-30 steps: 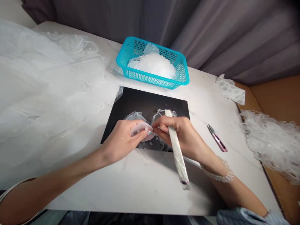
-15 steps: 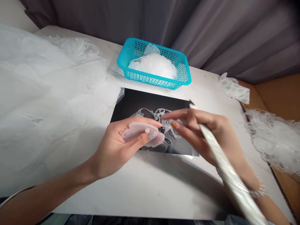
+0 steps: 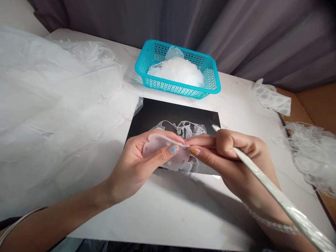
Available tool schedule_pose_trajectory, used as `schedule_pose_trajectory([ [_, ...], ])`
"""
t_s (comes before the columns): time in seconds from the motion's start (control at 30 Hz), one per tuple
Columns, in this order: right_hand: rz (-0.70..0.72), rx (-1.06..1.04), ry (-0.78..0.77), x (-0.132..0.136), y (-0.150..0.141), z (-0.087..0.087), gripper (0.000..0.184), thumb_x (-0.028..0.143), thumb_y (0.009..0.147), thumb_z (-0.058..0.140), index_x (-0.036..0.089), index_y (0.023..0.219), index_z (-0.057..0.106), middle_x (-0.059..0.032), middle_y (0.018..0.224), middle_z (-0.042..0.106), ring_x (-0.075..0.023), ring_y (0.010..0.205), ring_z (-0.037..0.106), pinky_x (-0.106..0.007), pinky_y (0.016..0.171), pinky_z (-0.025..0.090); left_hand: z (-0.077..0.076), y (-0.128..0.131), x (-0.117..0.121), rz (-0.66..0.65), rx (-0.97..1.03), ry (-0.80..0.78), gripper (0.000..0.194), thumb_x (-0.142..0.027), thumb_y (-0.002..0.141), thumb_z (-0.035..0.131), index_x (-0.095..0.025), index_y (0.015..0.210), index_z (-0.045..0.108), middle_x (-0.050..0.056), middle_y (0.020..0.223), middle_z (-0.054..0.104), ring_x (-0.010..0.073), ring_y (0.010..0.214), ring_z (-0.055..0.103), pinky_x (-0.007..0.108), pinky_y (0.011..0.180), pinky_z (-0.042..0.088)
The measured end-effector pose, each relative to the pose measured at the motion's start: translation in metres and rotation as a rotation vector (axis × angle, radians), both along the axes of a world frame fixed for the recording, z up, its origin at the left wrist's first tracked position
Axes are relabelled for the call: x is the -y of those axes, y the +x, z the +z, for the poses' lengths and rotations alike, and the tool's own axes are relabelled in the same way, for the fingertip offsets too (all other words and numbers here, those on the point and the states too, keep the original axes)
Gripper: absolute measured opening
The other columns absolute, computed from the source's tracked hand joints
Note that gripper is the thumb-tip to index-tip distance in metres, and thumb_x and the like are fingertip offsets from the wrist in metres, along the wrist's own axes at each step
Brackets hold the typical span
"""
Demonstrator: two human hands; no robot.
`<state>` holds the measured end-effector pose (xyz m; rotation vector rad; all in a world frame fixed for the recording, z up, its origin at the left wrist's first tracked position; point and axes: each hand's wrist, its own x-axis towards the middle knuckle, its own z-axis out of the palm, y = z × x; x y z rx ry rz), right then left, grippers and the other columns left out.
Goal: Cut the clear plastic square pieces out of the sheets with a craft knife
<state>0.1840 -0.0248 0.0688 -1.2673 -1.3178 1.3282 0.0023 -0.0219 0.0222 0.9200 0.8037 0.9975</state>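
My left hand grips a thin translucent white plastic piece with scalloped edges and small slots, its thumb lying across the near face. At the piece's right edge, the thumb and fingertips of my right hand are pinched together beside my left thumb. A long tool with a pearly white handle is also tucked in my right hand, its thin tip pointing away past the knuckles. Beneath the hands lies a black sheet, with curly translucent scraps on it.
Behind the black sheet stands a turquoise basket holding a heap of white translucent pieces. Bagged white material covers the table's left side. A clear scrap sheet and tangled offcuts lie right, by cardboard. Grey curtains hang behind.
My right hand's fingertips have closed onto the right edge of the plastic piece, where a gap was before. The piece has turned slightly, and the tool's tip has dropped lower.
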Motion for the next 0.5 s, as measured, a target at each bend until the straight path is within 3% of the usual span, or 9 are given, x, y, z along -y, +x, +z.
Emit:
schedule_pose_trajectory([
  [0.37, -0.041, 0.004, 0.002, -0.0012, 0.0005, -0.0046, 0.055, 0.022, 0.078, 0.079, 0.022, 0.055, 0.028, -0.0034, 0.084, 0.078, -0.0213, 0.074, 0.073, -0.031, 0.061, 0.058, 0.0021, 0.0043, 0.0001, -0.099, 0.265, -0.284, 0.006, -0.028, 0.089, 0.068, -0.025, 0.092, 0.073, -0.003, 0.083, 0.072, 0.0104, 0.079, 0.068, 0.018, 0.072, 0.054],
  [0.5, -0.069, 0.108, 0.114, -0.0024, 0.0036, -0.0039, 0.052, 0.020, 0.080, 0.077, 0.022, 0.054, 0.031, -0.0028, 0.083, 0.078, -0.0223, 0.081, 0.074, -0.031, 0.065, 0.058, -0.0011, 0.0026, -0.0058, -0.022, 0.216, -0.285, 0.015, -0.027, 0.088, 0.069, -0.022, 0.102, 0.069, 0.002, 0.098, 0.070, 0.0146, 0.093, 0.066, 0.023, 0.078, 0.056],
])
